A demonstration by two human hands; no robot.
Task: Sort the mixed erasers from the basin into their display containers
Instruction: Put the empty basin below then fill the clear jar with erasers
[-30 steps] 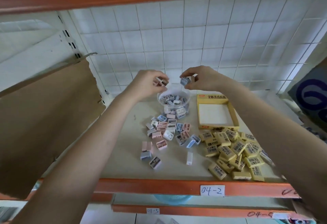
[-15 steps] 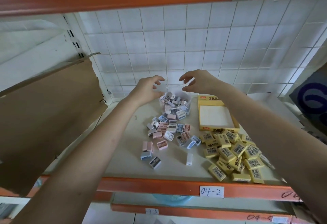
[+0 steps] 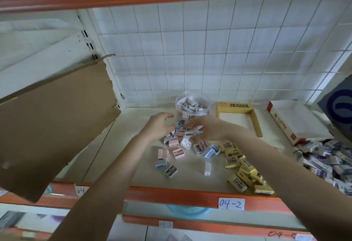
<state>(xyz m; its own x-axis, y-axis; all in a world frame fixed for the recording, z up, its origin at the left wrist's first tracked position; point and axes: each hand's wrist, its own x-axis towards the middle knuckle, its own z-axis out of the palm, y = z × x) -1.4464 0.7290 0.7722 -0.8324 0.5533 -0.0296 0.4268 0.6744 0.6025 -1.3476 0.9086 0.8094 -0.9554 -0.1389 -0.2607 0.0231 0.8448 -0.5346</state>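
Small pastel erasers (image 3: 180, 142) lie in a loose pile at the centre of the shelf (image 3: 133, 164). The clear jar (image 3: 193, 105), partly filled with the same kind, stands at 12 o'clock from the pile. The left hand (image 3: 160, 126) hovers over the pile's 10 o'clock edge, fingers spread and relaxed, holding nothing. The right hand (image 3: 207, 129) reaches in from 3 o'clock, fingers extended over the pile; contact cannot be confirmed because of blur. The yellow box (image 3: 255, 120) sits at 2 o'clock, with the yellow erasers (image 3: 242, 166) heaped at 4 o'clock. A blue basin (image 3: 187, 211) shows below the shelf edge at 6 o'clock
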